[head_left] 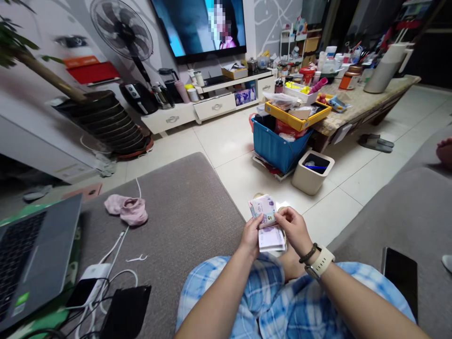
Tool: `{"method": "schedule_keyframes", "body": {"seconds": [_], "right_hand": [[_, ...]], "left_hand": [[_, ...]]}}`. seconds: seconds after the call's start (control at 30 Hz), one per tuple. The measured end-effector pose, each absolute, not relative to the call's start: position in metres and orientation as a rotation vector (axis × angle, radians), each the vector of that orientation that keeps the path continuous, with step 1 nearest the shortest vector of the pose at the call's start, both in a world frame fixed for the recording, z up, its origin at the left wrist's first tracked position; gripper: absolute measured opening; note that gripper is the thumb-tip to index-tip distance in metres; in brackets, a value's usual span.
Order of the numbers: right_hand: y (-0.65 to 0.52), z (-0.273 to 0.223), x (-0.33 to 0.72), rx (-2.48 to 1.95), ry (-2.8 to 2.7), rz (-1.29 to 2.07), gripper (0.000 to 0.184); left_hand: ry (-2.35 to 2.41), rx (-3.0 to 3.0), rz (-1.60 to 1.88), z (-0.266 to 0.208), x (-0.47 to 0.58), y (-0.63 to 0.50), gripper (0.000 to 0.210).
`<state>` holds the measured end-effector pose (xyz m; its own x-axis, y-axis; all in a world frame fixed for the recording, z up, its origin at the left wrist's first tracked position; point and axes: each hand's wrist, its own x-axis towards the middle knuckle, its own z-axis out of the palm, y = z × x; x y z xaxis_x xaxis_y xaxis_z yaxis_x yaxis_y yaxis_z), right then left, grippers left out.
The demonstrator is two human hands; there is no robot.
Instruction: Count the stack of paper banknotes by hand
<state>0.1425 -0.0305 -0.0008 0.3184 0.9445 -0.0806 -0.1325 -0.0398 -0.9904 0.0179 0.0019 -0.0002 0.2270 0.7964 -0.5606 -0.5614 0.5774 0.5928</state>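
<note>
Pale purple banknotes (271,238) in front of the lap (261,287), clasped in the left hand (250,234), pinched at one edge by the right hand (294,230); ahead, beige bin (306,181) with something blue (317,167) inside; just beside, blue crate (273,147) holding red packaging (286,129), yellow tray (283,118) of papers (301,113) above; grey seat (176,188) edge near left hand, pale floor tiles (226,136) between seat and crate

We see notes (271,239): smooth paper | sofa (187,197): matt, rough-woven cloth | pants (263,282): matt cloth | floor (226,141): glossy, smooth tile | tabletop (355,101): polished, stone-like | tub (277,150): smooth plastic, slight sheen | bin (307,180): matt plastic | phone (399,280): glossy, glass-like face | strap (323,262): matt, rubbery | laptop (52,263): matt, smooth casing
</note>
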Motion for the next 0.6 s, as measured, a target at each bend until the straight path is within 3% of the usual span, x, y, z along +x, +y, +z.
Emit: {"method": "schedule_keyframes", "body": {"seconds": [0.33,0.6], "right_hand": [[-0.026,-0.009,0.147,-1.375,-0.854,1.003,0.034],[-0.029,0.002,0.144,-1.322,-0.893,1.025,0.033]], "left_hand": [[0.892,0.303,0.943,-0.003,0.019,0.000,0.025],[0.912,0.163,0.955,-0.009,0.021,0.006,0.022]]}}
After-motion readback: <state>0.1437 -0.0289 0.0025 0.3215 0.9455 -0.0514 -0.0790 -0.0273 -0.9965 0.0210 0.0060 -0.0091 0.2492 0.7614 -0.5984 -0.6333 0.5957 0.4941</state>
